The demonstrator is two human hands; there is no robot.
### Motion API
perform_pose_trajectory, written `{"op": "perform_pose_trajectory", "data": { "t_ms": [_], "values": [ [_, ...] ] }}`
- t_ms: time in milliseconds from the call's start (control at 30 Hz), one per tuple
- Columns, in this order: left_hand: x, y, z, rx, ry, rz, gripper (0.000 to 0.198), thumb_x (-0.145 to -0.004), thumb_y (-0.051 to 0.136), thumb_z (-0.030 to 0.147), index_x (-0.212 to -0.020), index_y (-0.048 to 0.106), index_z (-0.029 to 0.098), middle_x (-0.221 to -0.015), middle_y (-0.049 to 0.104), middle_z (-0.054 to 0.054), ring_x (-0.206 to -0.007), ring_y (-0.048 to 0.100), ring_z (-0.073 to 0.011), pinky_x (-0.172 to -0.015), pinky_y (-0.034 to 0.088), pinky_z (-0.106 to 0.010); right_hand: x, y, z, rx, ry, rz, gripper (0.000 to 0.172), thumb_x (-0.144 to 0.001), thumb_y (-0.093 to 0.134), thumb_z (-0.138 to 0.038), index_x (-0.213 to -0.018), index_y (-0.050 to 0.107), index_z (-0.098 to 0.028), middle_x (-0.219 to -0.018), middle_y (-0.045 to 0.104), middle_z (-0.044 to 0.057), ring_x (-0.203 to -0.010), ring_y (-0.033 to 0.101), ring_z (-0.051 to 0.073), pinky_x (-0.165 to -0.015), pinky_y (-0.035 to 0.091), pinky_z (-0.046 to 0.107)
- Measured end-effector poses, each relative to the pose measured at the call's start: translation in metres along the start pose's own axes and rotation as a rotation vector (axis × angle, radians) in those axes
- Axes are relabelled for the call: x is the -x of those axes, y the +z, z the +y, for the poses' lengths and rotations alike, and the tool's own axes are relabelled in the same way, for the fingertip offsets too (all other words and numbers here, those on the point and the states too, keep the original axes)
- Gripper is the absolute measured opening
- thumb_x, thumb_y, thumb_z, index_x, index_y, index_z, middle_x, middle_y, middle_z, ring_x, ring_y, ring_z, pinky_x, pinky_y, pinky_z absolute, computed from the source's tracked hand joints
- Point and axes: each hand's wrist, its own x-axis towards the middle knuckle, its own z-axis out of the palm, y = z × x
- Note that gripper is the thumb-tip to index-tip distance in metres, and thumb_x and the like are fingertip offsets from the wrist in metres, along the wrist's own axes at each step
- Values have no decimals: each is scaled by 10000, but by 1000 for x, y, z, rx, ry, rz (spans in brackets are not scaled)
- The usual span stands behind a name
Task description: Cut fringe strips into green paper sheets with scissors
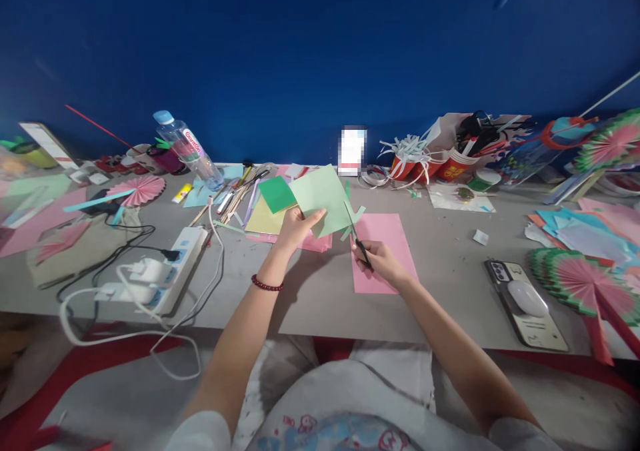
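Note:
My left hand [296, 228] grips a sheet of light green paper [321, 196] at its lower left edge, thumb on top. In my right hand [376, 259] is a pair of scissors [362, 250] with black handles, fingers wrapped round them. The blades meet the right edge of the green sheet, where a thin cut strip [359, 216] curls away. Beneath my right hand lies a pink sheet [385, 228] on the table. A darker green square [277, 194] and a yellow sheet [263, 218] lie just left of the held paper.
On the left are a white power strip [183, 268] with tangled cables and a leaning plastic bottle [193, 151]. Red paper cups [456, 166] holding tools and paper strips stand at the back right. A phone [523, 308] and pink-green paper fans [590, 281] lie at the right.

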Motion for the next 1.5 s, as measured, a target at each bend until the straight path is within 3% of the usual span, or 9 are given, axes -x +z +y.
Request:
{"op": "perform_pose_trajectory", "data": {
  "t_ms": [1067, 1333, 1500],
  "values": [
    [0, 1, 2, -1, -7, 40, 412, -639, 763, 450, -907, 725, 140, -955, 728, -106, -901, 670, -253, -759, 517, -319, -1, -1, 1, 10, -27, 7, 481, -781, 576, -619, -601, 508, -178, -475, 519, -15, -348, 385, 70, -351, 243, 220],
    [3, 2, 8, -60, -34, 88, 384, -641, 762, 451, -863, 736, 138, -830, 732, -79, -777, 668, -231, -637, 502, -282, -1, -1, 1, 11, -19, 13, 460, -791, 584, -587, -602, 518, -173, -473, 518, -14, -358, 386, 69, -356, 241, 216],
    [3, 2, 7, -49, -32, 69, 403, -644, 757, 463, -875, 732, 134, -906, 733, -87, -825, 669, -239, -649, 496, -276, -1, -1, 0, 23, -10, 9, 450, -797, 581, -577, -614, 520, -171, -484, 542, -10, -354, 405, 67, -349, 247, 208]
  ]
}}
